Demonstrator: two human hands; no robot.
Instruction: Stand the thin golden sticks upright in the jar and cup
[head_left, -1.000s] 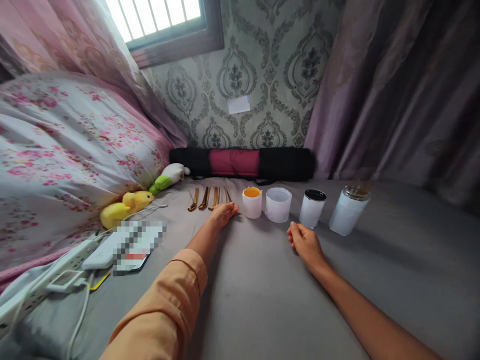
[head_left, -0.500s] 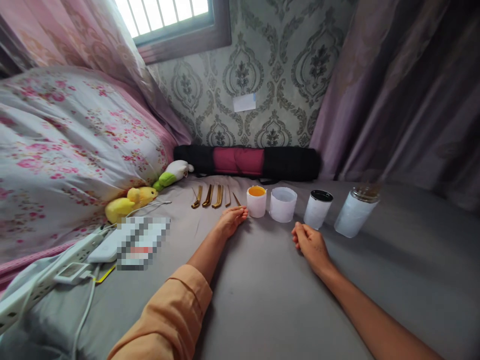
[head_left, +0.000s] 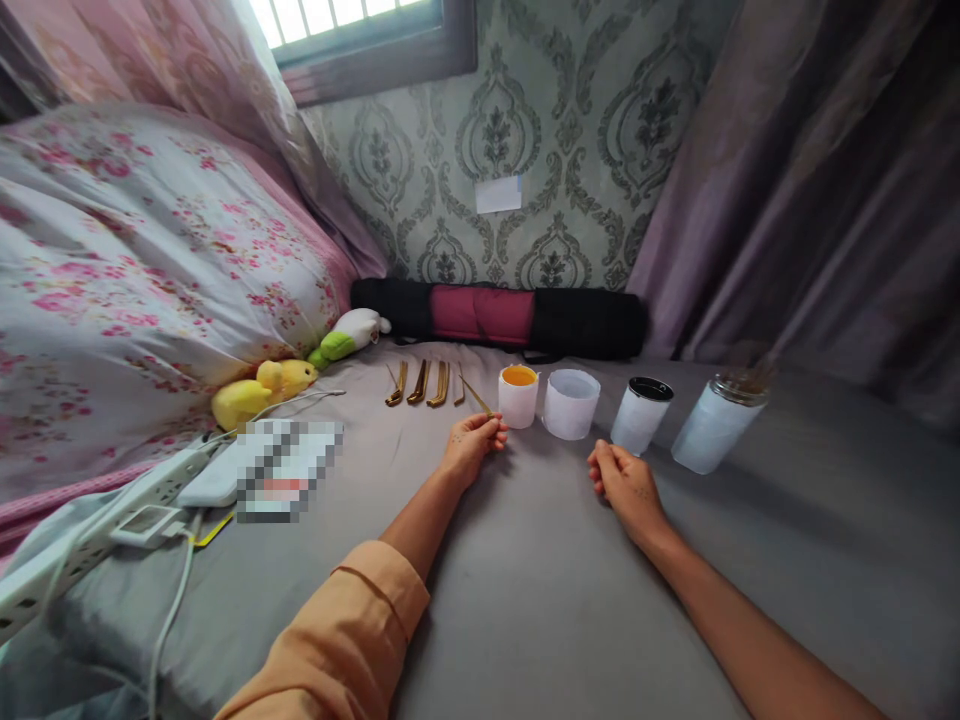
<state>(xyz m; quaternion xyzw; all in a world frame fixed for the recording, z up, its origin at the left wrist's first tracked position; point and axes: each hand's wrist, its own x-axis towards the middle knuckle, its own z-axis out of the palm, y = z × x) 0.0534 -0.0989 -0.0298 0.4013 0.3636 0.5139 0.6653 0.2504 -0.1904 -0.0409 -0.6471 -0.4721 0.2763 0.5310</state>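
While the left hand (head_left: 477, 445) pinches a thin gold stick (head_left: 477, 396) by its near end, the right hand (head_left: 624, 490) is curled into a loose fist, apart from the other; whether anything lies inside it, I cannot tell. The stick slants away from the fingers, just left of the nearest container.

Four white-sided containers stand in a row on the grey sheet (head_left: 525, 590). From left to right, a small tub (head_left: 518, 408) shows orange inside, either lining or contents; a wider tub (head_left: 571, 413) looks pale within; a narrow can (head_left: 638, 420) has a black rim and dark interior; a glass-necked jar (head_left: 712, 432) has blurred, thin brownish things at its mouth.

Left of the tubs lie three gold-brown bundles (head_left: 439, 386), their pieces too fine to count, and one single strip (head_left: 459, 388).
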